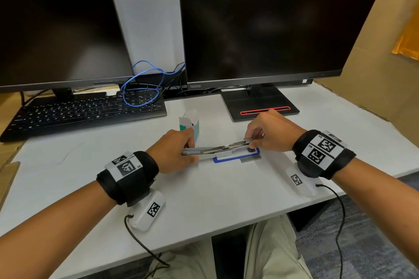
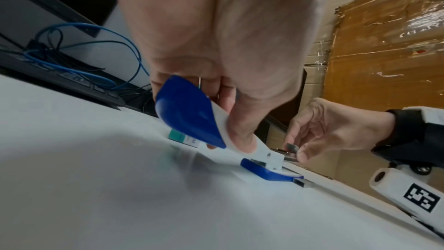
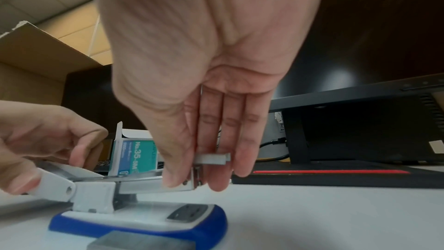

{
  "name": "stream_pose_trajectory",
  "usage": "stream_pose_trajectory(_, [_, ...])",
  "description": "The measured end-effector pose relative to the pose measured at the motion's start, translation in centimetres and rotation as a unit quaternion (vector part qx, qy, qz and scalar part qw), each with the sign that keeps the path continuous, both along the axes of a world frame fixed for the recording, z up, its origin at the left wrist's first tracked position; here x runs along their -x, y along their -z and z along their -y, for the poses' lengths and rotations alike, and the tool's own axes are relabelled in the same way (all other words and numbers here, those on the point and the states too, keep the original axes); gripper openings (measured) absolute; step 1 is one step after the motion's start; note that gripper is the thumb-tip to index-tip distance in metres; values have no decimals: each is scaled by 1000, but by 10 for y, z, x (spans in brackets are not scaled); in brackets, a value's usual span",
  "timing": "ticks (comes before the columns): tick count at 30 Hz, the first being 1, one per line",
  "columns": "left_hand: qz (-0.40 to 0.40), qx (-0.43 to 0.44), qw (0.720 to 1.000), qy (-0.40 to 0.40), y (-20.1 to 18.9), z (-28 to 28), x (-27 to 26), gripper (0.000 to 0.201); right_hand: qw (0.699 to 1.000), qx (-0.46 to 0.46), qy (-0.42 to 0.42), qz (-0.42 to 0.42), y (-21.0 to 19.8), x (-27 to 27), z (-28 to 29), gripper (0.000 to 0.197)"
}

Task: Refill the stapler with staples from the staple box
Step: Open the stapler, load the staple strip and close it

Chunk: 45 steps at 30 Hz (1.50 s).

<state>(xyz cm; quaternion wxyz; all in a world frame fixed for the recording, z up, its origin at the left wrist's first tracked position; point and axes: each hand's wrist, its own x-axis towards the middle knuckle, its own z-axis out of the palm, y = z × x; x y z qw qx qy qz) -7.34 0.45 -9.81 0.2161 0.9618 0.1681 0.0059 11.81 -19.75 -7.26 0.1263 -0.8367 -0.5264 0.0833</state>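
Note:
A white and blue stapler [image 1: 223,154] lies swung open on the table. My left hand [image 1: 189,152] grips its blue-backed lid [image 2: 190,117], folded back to the left. The bare metal magazine [image 3: 153,182] points right above the blue base [image 3: 144,220]. My right hand [image 1: 251,141] pinches a short staple strip [image 3: 212,158] between thumb and fingers, just over the magazine's front end. The teal and white staple box [image 1: 190,125] stands open right behind my left hand. A second staple strip [image 1: 250,159] lies on the table against the base's near side.
Two dark monitors [image 1: 260,20] stand at the back, the right one's stand [image 1: 260,106] close behind my right hand. A black keyboard [image 1: 86,113] with a blue cable [image 1: 142,88] is at the back left. Cardboard [image 1: 385,63] walls the right side. The table's edge [image 1: 204,235] is near my lap.

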Motion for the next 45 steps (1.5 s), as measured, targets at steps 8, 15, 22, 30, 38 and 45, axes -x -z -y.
stream_pose_trajectory(8, [-40,-68,997,18,-16,11,-8,31,1000,11,0,10,1,-2,1,20])
stream_pose_trajectory(15, [-20,-65,993,98,-14,45,-38,42,1000,17,-8,-8,-3,-1,1,20])
stream_pose_trajectory(22, [10,-67,995,76,-13,49,-47,26,998,-49,19,-36,-10,-11,8,24])
stream_pose_trajectory(30, [16,-51,997,54,-9,49,-50,26,999,-43,-8,-32,1,-1,1,20])
stream_pose_trajectory(38, [17,-46,998,45,-9,50,-51,23,999,-25,-29,-22,3,7,-7,19])
stream_pose_trajectory(45, [14,-49,998,39,-11,53,-49,27,999,-19,-32,-12,-1,8,-9,18])
